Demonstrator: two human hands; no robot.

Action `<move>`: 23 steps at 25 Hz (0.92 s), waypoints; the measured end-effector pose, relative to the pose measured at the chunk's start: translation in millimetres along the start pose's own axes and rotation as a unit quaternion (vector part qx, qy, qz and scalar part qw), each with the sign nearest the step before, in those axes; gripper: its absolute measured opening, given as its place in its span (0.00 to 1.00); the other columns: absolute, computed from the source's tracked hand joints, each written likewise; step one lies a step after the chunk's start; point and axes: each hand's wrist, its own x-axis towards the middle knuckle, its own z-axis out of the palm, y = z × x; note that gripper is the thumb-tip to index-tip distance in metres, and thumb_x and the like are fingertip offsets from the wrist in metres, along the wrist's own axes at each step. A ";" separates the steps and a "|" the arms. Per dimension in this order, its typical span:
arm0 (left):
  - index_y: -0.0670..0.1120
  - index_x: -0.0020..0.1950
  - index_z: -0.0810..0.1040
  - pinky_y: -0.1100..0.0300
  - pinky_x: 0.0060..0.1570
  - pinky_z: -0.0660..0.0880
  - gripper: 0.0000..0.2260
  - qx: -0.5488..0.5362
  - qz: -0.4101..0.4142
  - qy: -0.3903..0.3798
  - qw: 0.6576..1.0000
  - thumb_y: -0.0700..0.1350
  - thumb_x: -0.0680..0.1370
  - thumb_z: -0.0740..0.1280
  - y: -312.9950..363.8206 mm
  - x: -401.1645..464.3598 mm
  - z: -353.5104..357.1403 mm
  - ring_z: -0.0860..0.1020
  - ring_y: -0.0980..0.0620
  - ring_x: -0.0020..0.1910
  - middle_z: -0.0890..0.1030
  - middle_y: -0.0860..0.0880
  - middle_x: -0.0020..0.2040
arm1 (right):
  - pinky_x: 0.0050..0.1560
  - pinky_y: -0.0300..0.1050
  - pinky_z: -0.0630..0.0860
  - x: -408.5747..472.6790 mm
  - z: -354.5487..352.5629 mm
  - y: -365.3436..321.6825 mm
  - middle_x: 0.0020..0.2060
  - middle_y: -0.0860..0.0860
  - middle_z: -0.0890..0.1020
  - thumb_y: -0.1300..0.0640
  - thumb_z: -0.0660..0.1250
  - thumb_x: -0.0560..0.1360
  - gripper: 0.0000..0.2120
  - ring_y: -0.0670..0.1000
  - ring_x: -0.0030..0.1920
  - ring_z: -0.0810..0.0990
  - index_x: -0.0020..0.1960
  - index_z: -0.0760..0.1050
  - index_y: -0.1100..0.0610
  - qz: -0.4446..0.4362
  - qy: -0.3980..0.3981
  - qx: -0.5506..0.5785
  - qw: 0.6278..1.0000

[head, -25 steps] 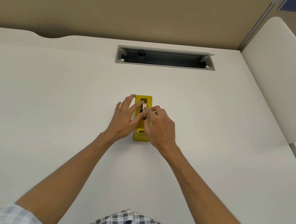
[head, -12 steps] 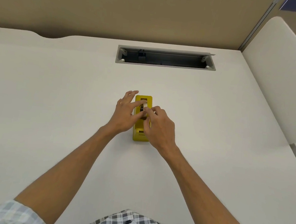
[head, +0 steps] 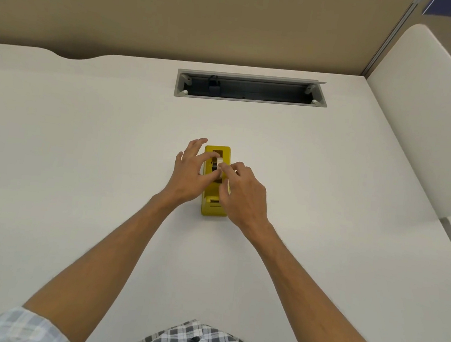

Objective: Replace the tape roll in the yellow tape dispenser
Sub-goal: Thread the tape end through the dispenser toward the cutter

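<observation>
Head view. We take the yellow tape dispenser (head: 216, 181) as our landmark; it stands upright on the white surface (head: 83, 143), well on our side of the cable tray (head: 251, 88) set into that surface. The tape roll (head: 217, 166) sits in the dispenser's well, edge-on to us, pale with a dark core. Our left hand (head: 191, 174) reaches in from the dispenser's left and pinches the roll between thumb and forefinger, the other fingers splayed. Our right hand (head: 240, 190) comes from the dispenser's right; its grip has fingertips curled onto the roll's right face.

Risk, as we judge it: a pull that is off-axis could jam the core in its slots or tip the dispenser, since neither hand pins the base.

Appearance: the dispenser is a glossy yellow block with a slotted nose at the near end.
</observation>
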 end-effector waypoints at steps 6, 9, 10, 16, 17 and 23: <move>0.53 0.64 0.75 0.41 0.72 0.56 0.19 -0.027 0.015 0.014 0.999 0.52 0.73 0.71 -0.1 -3.6 -1.2 0.57 0.50 0.75 0.63 0.51 0.75 | 0.30 0.40 0.66 1.6 0.5 -0.2 0.49 0.53 0.79 0.59 0.63 0.76 0.15 0.53 0.45 0.78 0.62 0.75 0.54 0.002 -0.005 -0.007 1.000; 0.52 0.66 0.74 0.38 0.73 0.52 0.19 -0.008 -0.014 -0.005 1.000 0.52 0.76 0.67 0.4 -0.4 1.4 0.54 0.50 0.77 0.61 0.50 0.76 | 0.30 0.41 0.69 0.5 0.2 -0.5 0.49 0.52 0.79 0.59 0.63 0.75 0.15 0.53 0.45 0.78 0.62 0.75 0.54 0.003 -0.008 -0.006 1.000; 0.52 0.66 0.75 0.37 0.73 0.50 0.18 -0.007 -0.018 -0.008 1.000 0.52 0.77 0.67 0.6 -0.4 2.5 0.53 0.50 0.77 0.61 0.50 0.77 | 0.30 0.41 0.69 0.1 0.1 -0.4 0.49 0.52 0.79 0.59 0.63 0.75 0.16 0.53 0.45 0.78 0.62 0.75 0.54 0.003 -0.008 -0.006 1.000; 0.54 0.62 0.75 0.39 0.73 0.53 0.17 -0.036 0.008 0.018 0.999 0.51 0.74 0.71 1.3 -6.7 1.0 0.55 0.51 0.76 0.63 0.51 0.75 | 0.31 0.40 0.67 0.2 -0.5 0.2 0.50 0.52 0.79 0.59 0.62 0.76 0.15 0.52 0.46 0.78 0.63 0.74 0.54 0.002 -0.008 -0.010 1.000; 0.54 0.63 0.75 0.39 0.73 0.54 0.17 -0.038 0.009 0.023 0.999 0.51 0.74 0.71 1.6 -6.9 0.7 0.56 0.51 0.76 0.64 0.51 0.75 | 0.31 0.40 0.67 -0.3 -0.6 0.0 0.50 0.52 0.79 0.59 0.62 0.76 0.15 0.52 0.46 0.78 0.63 0.74 0.53 0.001 -0.010 -0.010 1.000; 0.52 0.67 0.74 0.37 0.73 0.51 0.18 -0.011 -0.010 -0.010 1.000 0.53 0.78 0.66 3.2 -5.3 -0.4 0.52 0.49 0.78 0.61 0.50 0.77 | 0.31 0.41 0.68 -1.7 -2.8 -0.3 0.50 0.52 0.79 0.59 0.63 0.75 0.16 0.53 0.46 0.78 0.62 0.74 0.54 -0.001 -0.015 -0.009 1.000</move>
